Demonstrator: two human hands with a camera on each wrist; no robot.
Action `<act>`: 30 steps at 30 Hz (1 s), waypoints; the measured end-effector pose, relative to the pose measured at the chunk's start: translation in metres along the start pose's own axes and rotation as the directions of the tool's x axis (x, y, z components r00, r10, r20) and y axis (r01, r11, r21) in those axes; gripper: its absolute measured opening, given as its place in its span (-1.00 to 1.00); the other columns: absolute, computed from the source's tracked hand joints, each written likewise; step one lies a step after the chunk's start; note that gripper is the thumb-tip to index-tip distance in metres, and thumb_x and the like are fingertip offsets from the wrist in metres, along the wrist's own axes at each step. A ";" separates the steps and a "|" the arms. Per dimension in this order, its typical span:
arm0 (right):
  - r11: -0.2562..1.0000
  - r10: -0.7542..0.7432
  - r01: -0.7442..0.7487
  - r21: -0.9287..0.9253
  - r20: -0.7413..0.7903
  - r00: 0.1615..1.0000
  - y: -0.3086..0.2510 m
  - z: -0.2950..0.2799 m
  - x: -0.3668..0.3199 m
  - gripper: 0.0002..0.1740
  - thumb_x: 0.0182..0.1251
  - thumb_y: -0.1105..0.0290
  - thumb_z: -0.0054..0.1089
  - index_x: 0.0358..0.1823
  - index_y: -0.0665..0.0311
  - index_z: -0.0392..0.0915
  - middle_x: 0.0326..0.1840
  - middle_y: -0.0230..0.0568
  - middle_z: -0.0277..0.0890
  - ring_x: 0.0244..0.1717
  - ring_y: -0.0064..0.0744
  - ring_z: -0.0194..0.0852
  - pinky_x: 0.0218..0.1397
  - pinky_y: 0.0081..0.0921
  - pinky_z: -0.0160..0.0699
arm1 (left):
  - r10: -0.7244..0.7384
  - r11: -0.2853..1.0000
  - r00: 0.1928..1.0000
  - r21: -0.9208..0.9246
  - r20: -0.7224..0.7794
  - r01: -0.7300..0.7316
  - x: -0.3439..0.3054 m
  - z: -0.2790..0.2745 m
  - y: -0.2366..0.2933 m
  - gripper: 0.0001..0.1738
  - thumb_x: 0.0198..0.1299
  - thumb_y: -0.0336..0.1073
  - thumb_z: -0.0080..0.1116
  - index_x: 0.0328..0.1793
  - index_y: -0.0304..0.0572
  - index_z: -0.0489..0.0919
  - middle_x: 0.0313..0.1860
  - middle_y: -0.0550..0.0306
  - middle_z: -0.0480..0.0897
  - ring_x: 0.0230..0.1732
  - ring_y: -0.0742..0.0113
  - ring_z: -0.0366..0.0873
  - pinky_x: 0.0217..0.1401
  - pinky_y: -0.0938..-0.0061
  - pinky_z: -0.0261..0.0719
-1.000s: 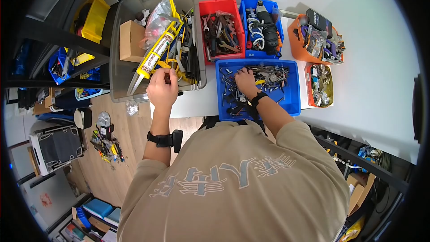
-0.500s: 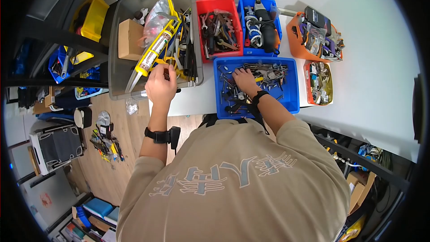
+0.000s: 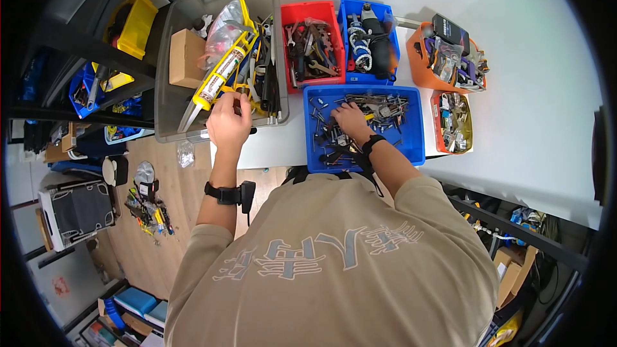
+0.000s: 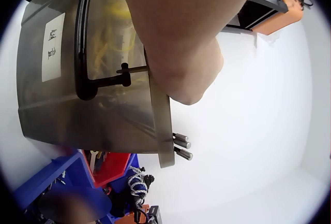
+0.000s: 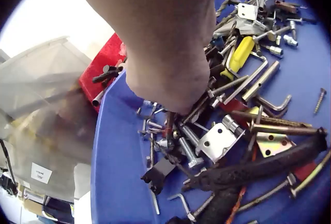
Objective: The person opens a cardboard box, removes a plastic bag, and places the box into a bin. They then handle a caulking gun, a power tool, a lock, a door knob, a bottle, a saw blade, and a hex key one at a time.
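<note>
My left hand [image 3: 227, 125] is at the front rim of the large grey translucent bin [image 3: 168, 106], fingers bent, close to the lower end of a yellow caulking gun [image 3: 225, 77] that lies across the bin. In the left wrist view the wrist hides those fingers, and I cannot tell whether they pinch anything. My right hand [image 3: 352, 121] reaches down into the blue tray [image 3: 418, 135], its fingertips among loose bolts, screws and hex keys. Around it the right wrist view shows a white hinge plate [image 5: 220, 140], a yellow-handled tool [image 5: 240, 55] and a dark strap [image 5: 258, 167].
Behind the tray stand a red bin [image 3: 283, 13] of wrenches and pliers and a blue bin [image 3: 350, 6] with a corded tool and rope. Orange containers [image 3: 421, 77] are at the right. A cardboard box [image 3: 186, 58] sits in the grey bin. Shelving [image 3: 64, 45] lines the left side.
The containers shift slightly left in the head view as the camera moves. My left hand stays at the grey bin's rim, and my right hand stays among the hardware with only small movement.
</note>
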State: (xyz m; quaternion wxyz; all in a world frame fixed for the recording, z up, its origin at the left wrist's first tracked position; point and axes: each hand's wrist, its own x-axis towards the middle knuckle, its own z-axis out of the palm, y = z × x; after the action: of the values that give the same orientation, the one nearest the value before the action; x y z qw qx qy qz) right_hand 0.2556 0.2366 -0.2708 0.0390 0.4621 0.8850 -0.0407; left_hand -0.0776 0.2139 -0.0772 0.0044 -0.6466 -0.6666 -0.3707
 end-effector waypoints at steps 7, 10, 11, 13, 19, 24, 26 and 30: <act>0.739 0.275 -0.198 0.644 -0.019 0.961 0.006 -0.040 -0.006 -0.76 0.44 0.36 0.21 0.04 0.30 0.63 -0.28 -0.21 0.72 -0.12 -0.13 0.73 0.00 -0.15 0.67 | -0.029 0.994 0.999 -0.105 0.025 0.031 0.000 -0.001 -0.003 -0.77 0.35 -0.18 0.30 -0.28 -0.16 0.64 -0.47 0.12 0.68 -0.51 0.16 0.65 -0.42 0.29 0.57; 0.081 0.287 -0.214 0.974 0.182 0.940 0.007 -0.069 -0.010 -0.74 0.57 0.33 0.17 0.11 0.33 0.60 -0.25 -0.25 0.69 -0.17 -0.32 0.74 -0.11 -0.34 0.73 | -0.075 0.948 0.996 -0.304 0.058 0.089 0.004 -0.004 0.006 -0.79 0.37 -0.23 0.30 -0.23 -0.23 0.66 -0.47 0.12 0.67 -0.52 0.27 0.61 -0.42 0.38 0.54; -0.040 0.274 -0.209 0.977 0.212 0.938 0.005 -0.085 -0.015 -0.72 0.61 0.30 0.13 0.14 0.35 0.57 -0.20 -0.21 0.68 -0.16 -0.36 0.73 -0.07 -0.40 0.74 | -0.122 0.883 0.988 -0.444 0.096 0.152 0.004 -0.006 0.013 -0.81 0.38 -0.27 0.31 -0.20 -0.27 0.67 -0.47 0.12 0.66 -0.52 0.32 0.58 -0.41 0.43 0.53; -0.165 0.270 -0.202 0.965 0.241 0.932 -0.003 -0.120 -0.026 -0.69 0.65 0.28 0.09 0.18 0.36 0.55 -0.15 -0.17 0.67 -0.15 -0.39 0.72 -0.03 -0.46 0.74 | -0.024 0.879 0.994 -0.472 0.102 0.070 0.005 -0.014 0.034 -0.83 0.38 -0.31 0.32 -0.19 -0.30 0.67 -0.45 0.11 0.66 -0.50 0.36 0.56 -0.40 0.47 0.52; -0.579 0.162 0.010 0.815 0.103 0.981 -0.027 -0.190 -0.050 -0.69 0.69 0.27 0.01 0.27 0.27 0.50 0.03 -0.15 0.65 0.02 -0.31 0.69 0.14 -0.34 0.68 | 0.251 0.791 0.939 -0.609 0.235 -0.059 0.016 -0.036 0.105 -0.80 0.39 -0.38 0.30 0.03 -0.36 0.69 -0.20 0.07 0.78 -0.32 0.45 0.67 -0.25 0.58 0.57; -0.735 0.116 0.038 0.677 0.071 0.991 -0.048 -0.226 -0.065 -0.59 0.74 0.14 -0.13 0.31 0.25 0.49 0.14 -0.15 0.64 0.06 -0.26 0.69 0.17 -0.26 0.68 | 0.305 0.763 0.789 -0.632 0.533 0.132 0.014 -0.023 0.139 -0.46 0.42 -0.28 0.28 0.44 -0.37 0.48 0.16 -0.18 0.74 0.15 0.09 0.74 0.03 0.35 0.70; -0.772 0.117 0.034 0.635 0.089 0.989 -0.054 -0.231 -0.070 -0.53 0.76 0.07 -0.21 0.33 0.25 0.48 0.18 -0.16 0.63 0.09 -0.26 0.69 0.19 -0.23 0.67 | 0.306 0.765 0.749 -0.620 0.588 0.175 0.010 -0.016 0.142 -0.40 0.43 -0.23 0.27 0.49 -0.41 0.42 0.18 -0.22 0.72 0.16 0.04 0.74 0.14 0.29 0.70; -0.767 0.067 -0.027 0.641 0.122 0.990 -0.061 -0.236 -0.076 -0.29 0.73 -0.19 -0.48 0.44 0.21 0.40 0.30 -0.25 0.55 0.23 -0.36 0.59 0.31 -0.18 0.60 | 0.297 0.701 0.672 -0.633 0.678 0.329 0.000 -0.002 0.151 -0.41 0.44 -0.26 0.29 0.48 -0.42 0.42 0.15 -0.16 0.74 0.13 0.19 0.72 0.20 0.32 0.67</act>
State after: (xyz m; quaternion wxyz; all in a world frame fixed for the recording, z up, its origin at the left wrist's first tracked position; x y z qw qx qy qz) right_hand 0.2410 0.1655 -0.0255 -0.4266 0.2553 0.2321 -0.8361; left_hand 0.0521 0.1963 -0.0022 -0.5195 -0.6812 -0.4173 -0.3033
